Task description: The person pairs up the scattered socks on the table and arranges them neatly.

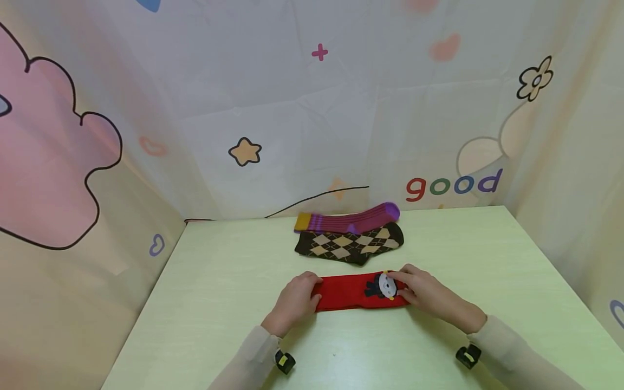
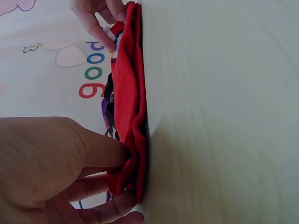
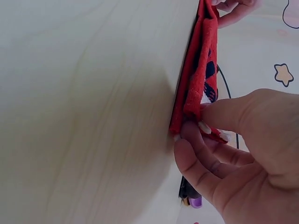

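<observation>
A red sock (image 1: 339, 293) lies flat across the table, its folded layers showing along the near edge. Near its right end is a cartoon figure (image 1: 383, 286) with a white face and dark body. My left hand (image 1: 295, 301) pinches the left end, with the thumb (image 2: 105, 150) on top and fingers at the end edge. At the other end, my right hand (image 1: 433, 293) grips the sock between thumb (image 3: 224, 114) and fingers, one layer slightly lifted there. Part of the figure is hidden by the right fingertips.
Behind the red sock lies a dark argyle sock (image 1: 341, 246). Beyond that is a purple-maroon striped sock (image 1: 341, 223) with a yellow cuff, near the back edge of the pale green table (image 1: 219, 281). A printed curtain (image 1: 302, 135) hangs behind and at both sides.
</observation>
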{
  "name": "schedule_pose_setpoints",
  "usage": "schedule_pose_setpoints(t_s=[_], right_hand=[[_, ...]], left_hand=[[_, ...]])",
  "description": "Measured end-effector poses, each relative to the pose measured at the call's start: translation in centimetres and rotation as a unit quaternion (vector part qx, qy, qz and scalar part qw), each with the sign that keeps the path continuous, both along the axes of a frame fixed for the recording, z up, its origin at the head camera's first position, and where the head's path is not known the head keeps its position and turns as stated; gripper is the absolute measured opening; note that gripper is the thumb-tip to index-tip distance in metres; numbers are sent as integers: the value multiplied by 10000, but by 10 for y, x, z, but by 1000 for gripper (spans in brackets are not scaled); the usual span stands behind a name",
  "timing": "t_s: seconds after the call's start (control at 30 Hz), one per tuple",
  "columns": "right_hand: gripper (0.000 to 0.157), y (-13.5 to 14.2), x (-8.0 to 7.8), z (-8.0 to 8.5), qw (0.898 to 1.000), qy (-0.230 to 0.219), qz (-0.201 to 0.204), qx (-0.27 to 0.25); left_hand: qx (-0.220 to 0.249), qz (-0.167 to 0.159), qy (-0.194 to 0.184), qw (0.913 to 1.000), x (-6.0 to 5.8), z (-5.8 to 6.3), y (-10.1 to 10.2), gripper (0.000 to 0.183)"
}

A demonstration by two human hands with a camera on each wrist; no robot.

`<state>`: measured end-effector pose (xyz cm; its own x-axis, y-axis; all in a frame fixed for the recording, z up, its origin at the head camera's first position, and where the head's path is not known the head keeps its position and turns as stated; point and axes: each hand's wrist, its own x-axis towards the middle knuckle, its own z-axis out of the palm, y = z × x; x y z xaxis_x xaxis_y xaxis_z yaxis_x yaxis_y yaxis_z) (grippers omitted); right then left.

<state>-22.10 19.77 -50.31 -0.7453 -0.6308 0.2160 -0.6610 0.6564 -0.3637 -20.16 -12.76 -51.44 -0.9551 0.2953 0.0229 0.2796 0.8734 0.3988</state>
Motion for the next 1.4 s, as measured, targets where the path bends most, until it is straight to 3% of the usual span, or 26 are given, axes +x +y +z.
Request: schedule_pose_setpoints(t_s=[0.27,0.6,1.4], right_hand=[[35,1,0,-1,9995,-75,-190,223],[31,1,-2,-1,9990,-306,-131,314],[31,1,-2,2,9992,-304,-90,232]], left_hand=[[2,-15,18,10000,1,-1,0,36],[-28,-3,-13,10000,-1,-3,0,38],[76,-102,-33,9999,-1,1,-4,36]])
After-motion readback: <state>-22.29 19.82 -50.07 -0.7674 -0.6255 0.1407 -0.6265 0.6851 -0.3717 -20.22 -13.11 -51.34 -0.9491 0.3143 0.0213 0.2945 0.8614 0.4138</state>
